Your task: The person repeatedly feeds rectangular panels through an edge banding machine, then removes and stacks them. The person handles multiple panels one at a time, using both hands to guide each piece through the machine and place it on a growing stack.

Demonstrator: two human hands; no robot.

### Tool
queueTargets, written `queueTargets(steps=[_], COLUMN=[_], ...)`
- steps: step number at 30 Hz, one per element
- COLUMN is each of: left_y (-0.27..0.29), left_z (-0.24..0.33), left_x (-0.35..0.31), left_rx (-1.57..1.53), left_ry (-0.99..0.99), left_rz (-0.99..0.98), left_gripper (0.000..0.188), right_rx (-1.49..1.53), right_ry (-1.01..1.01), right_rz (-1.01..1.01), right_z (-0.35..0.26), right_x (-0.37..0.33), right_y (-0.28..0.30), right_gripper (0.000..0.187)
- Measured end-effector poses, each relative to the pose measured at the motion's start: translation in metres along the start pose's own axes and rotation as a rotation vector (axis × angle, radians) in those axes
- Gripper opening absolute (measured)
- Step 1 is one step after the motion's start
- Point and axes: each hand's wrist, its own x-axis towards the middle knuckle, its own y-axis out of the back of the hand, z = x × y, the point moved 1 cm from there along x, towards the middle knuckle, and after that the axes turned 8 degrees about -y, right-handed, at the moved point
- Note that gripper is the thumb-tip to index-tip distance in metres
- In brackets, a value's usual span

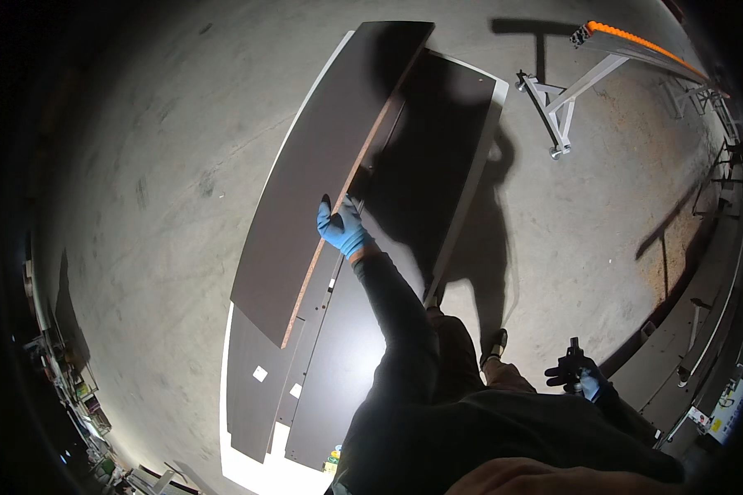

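Grey concrete floor (165,272) sweeping right across the scene here, with dark scuffs between nine and ten o'clock. Over at two, a pale metal stand (588,84) on small wheels, orange rollers (636,40) curving along the unit it carries, and its hard shadow (540,58) thrown toward one! Brownish staining on the floor at three. Cluttered goods line the edge at eight, hard to make out. Strong light mid-floor, fading to black at eleven.
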Motion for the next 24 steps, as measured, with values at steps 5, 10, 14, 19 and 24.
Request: queueTargets(steps=[5, 10, 14, 19, 24], left_y=[0.007, 0.031, 0.040, 0.043, -0.009], left_z=[-0.016, -0.034, -0.051, -0.021, 0.012], left_x=[0.002, 0.019, 0.033, 0.085, 0.128], left_rx=[0.417, -0.218, 0.594, 1.620, 1.072], left_ry=[-0.202, 0.078, -0.119, -0.454, -0.011], left_rz=[-0.109, 0.083, -0.148, -0.868, -0.655], left_gripper=[0.027, 0.034, 0.043, 0.049, 0.043], right_rx=[-0.040, -0.218, -0.194, -0.116, 0.031], right_ry=[-0.057, -0.132, -0.105, -0.006, 0.134], right_rz=[-0.038, 0.067, 0.065, 0.052, 0.016], right_z=[-0.011, -0.015, -0.017, -0.020, -0.034], right_x=[-0.001, 0.006, 0.014, 0.016, 0.021], right_y=[-0.022, -0.061, -0.074, -0.115, -0.187], right_gripper=[0.038, 0.038, 0.040, 0.042, 0.045])
